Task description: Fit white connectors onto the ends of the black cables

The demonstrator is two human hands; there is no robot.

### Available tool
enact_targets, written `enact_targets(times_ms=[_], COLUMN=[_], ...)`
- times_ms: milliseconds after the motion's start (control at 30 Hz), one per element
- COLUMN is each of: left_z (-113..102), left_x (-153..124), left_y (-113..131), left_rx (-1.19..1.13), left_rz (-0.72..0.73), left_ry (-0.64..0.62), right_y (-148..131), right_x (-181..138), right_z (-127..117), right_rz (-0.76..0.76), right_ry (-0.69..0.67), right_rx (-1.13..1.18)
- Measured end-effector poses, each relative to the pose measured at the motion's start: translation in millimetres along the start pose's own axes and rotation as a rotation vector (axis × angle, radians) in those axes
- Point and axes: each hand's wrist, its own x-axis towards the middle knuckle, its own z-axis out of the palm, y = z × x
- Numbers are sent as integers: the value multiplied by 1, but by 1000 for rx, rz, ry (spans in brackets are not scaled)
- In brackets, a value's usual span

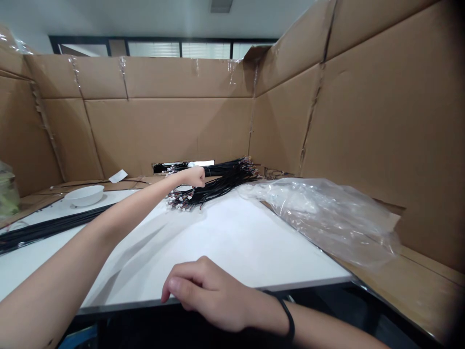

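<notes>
My left hand [195,176] reaches far across the white table to a heap of black cables [225,182] with small white connectors at their near ends. It is closed and lies against the heap. Its fingertips face away, so I cannot see what is inside its grip. Close to me, my right hand [212,294] rests by the front edge of the table [247,247]. Its fingers are curled in, the thumb lies against them, and nothing shows in them. A dark band circles the right wrist.
Another bundle of black cables [54,225] lies at the left, partly behind my left forearm. Beyond it are a white bowl [85,196] and a paper slip [118,176]. A clear plastic bag [327,213] covers the right edge. Tall cardboard walls [170,126] enclose the table.
</notes>
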Motion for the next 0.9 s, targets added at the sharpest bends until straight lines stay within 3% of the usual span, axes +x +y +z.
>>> enact_targets(times_ms=[300,733,900], left_z=[11,33,38], left_x=[4,-1,-1], left_y=[-11,-13,-19], left_rx=[-83,-146,-150], left_rz=[-17,-57,-24], left_ry=[2,179,142], right_y=[2,0,0], right_x=[0,0,0], right_z=[0,-1,-1], right_rz=[-3,-9,-7], right_ry=[-5,-10,-18], right_rx=[-14,-45,-55])
